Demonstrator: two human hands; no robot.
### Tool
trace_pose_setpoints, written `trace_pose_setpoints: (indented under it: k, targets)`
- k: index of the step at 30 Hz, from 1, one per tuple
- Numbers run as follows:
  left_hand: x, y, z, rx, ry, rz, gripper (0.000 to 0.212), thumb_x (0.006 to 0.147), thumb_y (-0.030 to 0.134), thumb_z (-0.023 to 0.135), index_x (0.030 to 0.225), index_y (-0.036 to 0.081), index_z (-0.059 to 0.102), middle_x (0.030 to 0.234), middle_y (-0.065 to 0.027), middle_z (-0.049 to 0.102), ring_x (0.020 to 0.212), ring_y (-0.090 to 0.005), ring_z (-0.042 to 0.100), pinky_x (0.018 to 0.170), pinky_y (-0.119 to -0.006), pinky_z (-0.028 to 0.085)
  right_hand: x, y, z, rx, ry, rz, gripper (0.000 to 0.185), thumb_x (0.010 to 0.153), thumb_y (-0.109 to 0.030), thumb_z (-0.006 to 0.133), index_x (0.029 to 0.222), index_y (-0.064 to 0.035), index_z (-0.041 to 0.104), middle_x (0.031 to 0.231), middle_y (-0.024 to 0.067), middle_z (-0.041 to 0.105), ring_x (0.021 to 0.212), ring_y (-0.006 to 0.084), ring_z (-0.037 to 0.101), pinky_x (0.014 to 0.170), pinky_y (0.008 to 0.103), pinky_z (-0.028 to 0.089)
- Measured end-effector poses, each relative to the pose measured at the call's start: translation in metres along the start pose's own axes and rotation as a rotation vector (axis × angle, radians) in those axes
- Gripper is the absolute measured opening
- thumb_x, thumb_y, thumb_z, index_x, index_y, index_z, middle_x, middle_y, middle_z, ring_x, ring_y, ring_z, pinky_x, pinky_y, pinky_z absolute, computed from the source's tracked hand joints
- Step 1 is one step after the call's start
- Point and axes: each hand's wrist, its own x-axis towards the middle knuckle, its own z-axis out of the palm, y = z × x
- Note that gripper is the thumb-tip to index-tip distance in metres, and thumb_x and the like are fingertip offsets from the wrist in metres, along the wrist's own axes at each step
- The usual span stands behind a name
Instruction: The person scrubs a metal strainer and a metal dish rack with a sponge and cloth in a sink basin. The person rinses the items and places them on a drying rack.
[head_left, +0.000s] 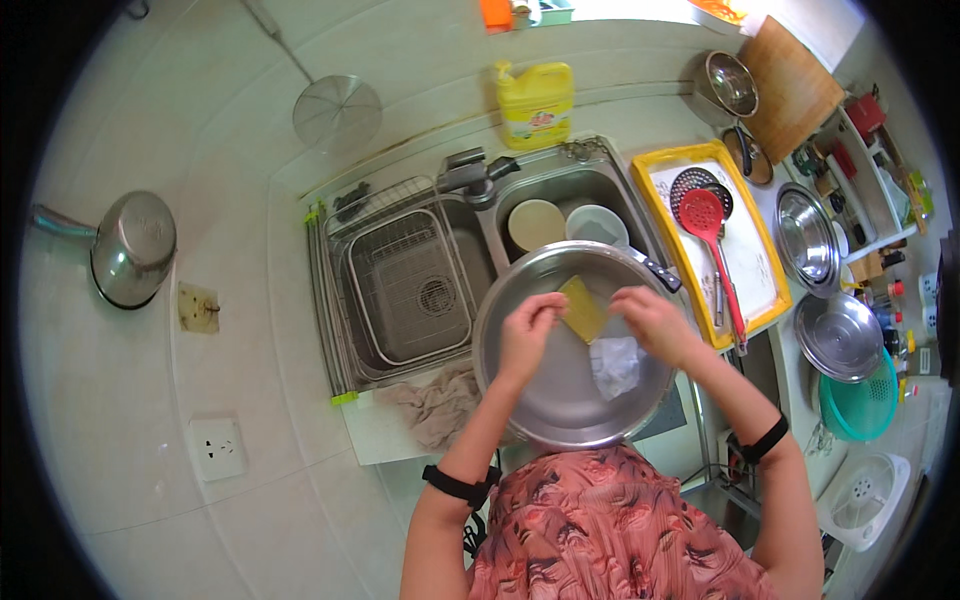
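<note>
A wide stainless steel basin (555, 412) sits before me, over the front edge of the sink. Within its outline are a flat yellow pad or sponge (583, 311) and a crumpled white wad (615, 366), perhaps plastic or cloth. My left hand (529, 330) is above the basin, thumb and fingers pinched together beside the pad's left edge; whether they touch it is unclear. On the other side, my right hand (654, 321) is blurred, its bent fingers just right of the pad and above the white wad. Anything thin between its fingertips cannot be made out.
Behind the basin, the right sink bowl holds two round vessels (536, 225); a black-handled knife (660, 274) lies nearby. A wire rack (409, 289) fills the left bowl. To the right, a yellow-rimmed tray (757, 281) carries a red skimmer (703, 214). A rag (439, 405) lies left.
</note>
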Motion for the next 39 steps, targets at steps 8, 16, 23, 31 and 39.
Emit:
trace_pose_setpoints:
  k: [8,16,23,31,39]
  targets:
    - [-0.018,-0.089,-0.198,0.792,0.821,-0.075,0.062,0.084,0.001,0.063,0.141,-0.002,0.038,0.152,-0.0218,0.030,0.137,-0.0375,0.035,0.112,-0.044,0.034,0.018,-0.070,0.113,0.161,-0.261,0.166,0.024,0.084,-0.001,0.063,0.108,-0.0060,0.063,0.118,0.0105,0.060,0.113,0.0310,0.056,0.095,0.0404,0.049]
    - [-0.004,-0.095,-0.243,0.892,0.857,-0.478,0.079,0.081,0.006,0.069,0.147,-0.007,0.028,0.153,-0.0240,0.028,0.141,-0.0414,0.030,0.113,-0.046,0.034,0.002,-0.101,0.139,0.223,-0.196,0.334,0.026,0.084,0.000,0.063,0.108,-0.0071,0.063,0.113,0.0122,0.061,0.109,0.0345,0.057,0.093,0.0422,0.049]
    - [-0.012,-0.098,-0.259,0.895,0.853,-0.206,0.059,0.078,0.000,0.066,0.134,-0.005,0.046,0.142,-0.0190,0.042,0.135,-0.0380,0.035,0.110,-0.047,0.036,-0.018,-0.099,0.126,0.226,-0.227,0.478,0.023,0.085,0.000,0.061,0.107,-0.0074,0.065,0.112,0.0130,0.061,0.106,0.0346,0.059,0.089,0.0415,0.051]
    - [-0.050,-0.086,-0.305,1.077,0.961,-0.098,0.048,0.079,-0.009,0.059,0.126,0.002,0.058,0.140,-0.0165,0.047,0.133,-0.0365,0.037,0.111,-0.046,0.034,-0.006,-0.101,0.118,0.228,-0.271,0.400,0.022,0.086,-0.002,0.061,0.107,-0.0076,0.065,0.104,0.0144,0.063,0.096,0.0351,0.063,0.083,0.0423,0.053]
    - [-0.061,-0.097,-0.318,0.928,0.957,-0.028,0.047,0.081,-0.011,0.051,0.126,0.000,0.060,0.140,-0.0186,0.049,0.131,-0.0357,0.044,0.111,-0.044,0.036,0.037,-0.114,0.133,0.325,-0.167,0.307,0.029,0.084,0.002,0.060,0.112,-0.0053,0.063,0.107,0.0175,0.062,0.100,0.0385,0.061,0.087,0.0440,0.051]
